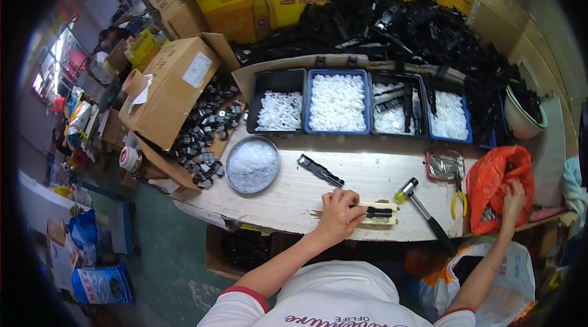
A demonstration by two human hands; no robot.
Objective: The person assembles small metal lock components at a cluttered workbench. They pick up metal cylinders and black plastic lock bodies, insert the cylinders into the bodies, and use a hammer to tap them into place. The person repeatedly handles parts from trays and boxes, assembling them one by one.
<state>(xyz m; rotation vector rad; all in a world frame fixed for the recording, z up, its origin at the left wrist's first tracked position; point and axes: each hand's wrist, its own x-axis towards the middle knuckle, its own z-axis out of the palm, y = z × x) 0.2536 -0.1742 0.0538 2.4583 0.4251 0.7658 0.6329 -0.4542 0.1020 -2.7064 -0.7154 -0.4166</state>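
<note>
Left hand [340, 213] on a black part [380, 212], right hand [513, 199] at a red bag [495, 171].
At the near edge of the desk [367, 167], the left hand grasps the left end of the black part, which lies in a cream block [386, 221]; the right hand dips into the red bag by the near right corner, and whether it grips anything cannot be told. Between them lie a hammer [422, 207], its handle jutting over the near edge, and yellow-handled pliers [454, 204]. Farther in, a long black piece [321, 171] lies slantwise; a round dish [252, 192] sits toward the left edge. Four trays [338, 133] with white pieces line the far side, before a black heap [392, 26].
</note>
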